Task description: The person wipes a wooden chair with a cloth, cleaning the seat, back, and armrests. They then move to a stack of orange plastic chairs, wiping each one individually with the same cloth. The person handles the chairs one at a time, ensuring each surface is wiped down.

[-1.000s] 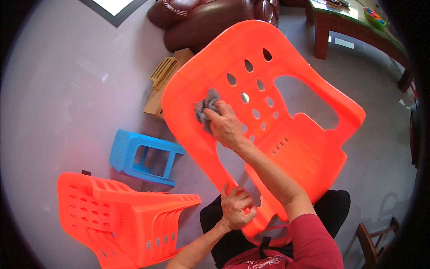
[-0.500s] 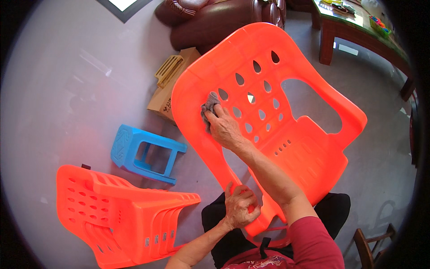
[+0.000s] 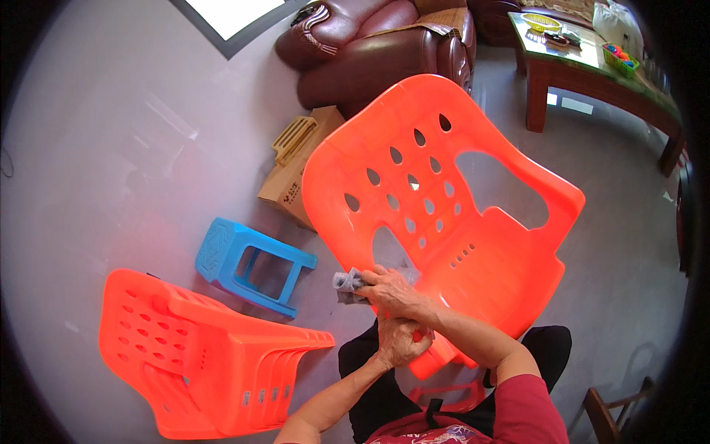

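A bright orange plastic armchair (image 3: 503, 274) with teardrop holes in its back stands tilted in front of me, over my lap. My right hand (image 3: 392, 290) holds a grey cloth (image 3: 346, 286), wrapped over the chair's left armrest where it joins the back. Part of the cloth shows through on the inner side of the arm. Just below, my left hand (image 3: 401, 342) is closed around the front part of the same armrest. My right wrist crosses over the top of the left hand, hiding some of its fingers.
A stack of orange chairs (image 3: 222, 355) lies at the lower left, with a blue stool (image 3: 255, 266) beyond it. Farther off are a cardboard box (image 3: 296, 177), a brown leather sofa (image 3: 370, 74) and a wooden table (image 3: 540, 89). A wooden chair (image 3: 603, 414) stands lower right.
My right hand has slid the cloth from the left edge of the backrest down to the armrest, close to my left hand. The chair now sits lower in view.
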Tool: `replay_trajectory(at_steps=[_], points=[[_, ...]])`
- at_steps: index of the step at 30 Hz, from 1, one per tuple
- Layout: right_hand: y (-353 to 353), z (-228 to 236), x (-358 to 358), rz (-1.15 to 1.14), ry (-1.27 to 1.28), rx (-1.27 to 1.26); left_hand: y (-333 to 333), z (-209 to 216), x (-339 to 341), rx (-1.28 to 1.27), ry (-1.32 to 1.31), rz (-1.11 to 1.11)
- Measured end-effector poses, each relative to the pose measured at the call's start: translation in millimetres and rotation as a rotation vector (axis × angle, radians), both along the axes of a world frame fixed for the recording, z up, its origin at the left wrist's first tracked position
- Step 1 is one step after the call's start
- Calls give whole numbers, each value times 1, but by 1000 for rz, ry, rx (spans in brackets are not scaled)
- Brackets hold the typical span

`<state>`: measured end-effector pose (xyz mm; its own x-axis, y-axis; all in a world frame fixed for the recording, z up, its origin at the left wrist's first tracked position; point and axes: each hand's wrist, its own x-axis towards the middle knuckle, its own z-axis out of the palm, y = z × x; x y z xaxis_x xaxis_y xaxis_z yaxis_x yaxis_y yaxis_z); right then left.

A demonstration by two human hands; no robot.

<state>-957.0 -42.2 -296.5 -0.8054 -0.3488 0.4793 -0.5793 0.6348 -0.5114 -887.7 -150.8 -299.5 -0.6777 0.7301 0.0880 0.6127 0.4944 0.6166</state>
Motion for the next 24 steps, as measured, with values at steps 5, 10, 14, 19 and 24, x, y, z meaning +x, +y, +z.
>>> replay_trajectory(at_steps=[5,10,14,19,24], points=[[-3,8,-27,-107,299,143,12,22,-1,-20,239,-43],[-21,44,-91,-377,814,210,11,20,1,45,242,-35],[-12,69,-149,-676,899,121,10,15,1,86,191,-35],[15,91,-188,-964,546,-358,5,20,2,28,158,-25],[-9,61,-133,-613,514,-121,6,16,2,147,171,-12]])
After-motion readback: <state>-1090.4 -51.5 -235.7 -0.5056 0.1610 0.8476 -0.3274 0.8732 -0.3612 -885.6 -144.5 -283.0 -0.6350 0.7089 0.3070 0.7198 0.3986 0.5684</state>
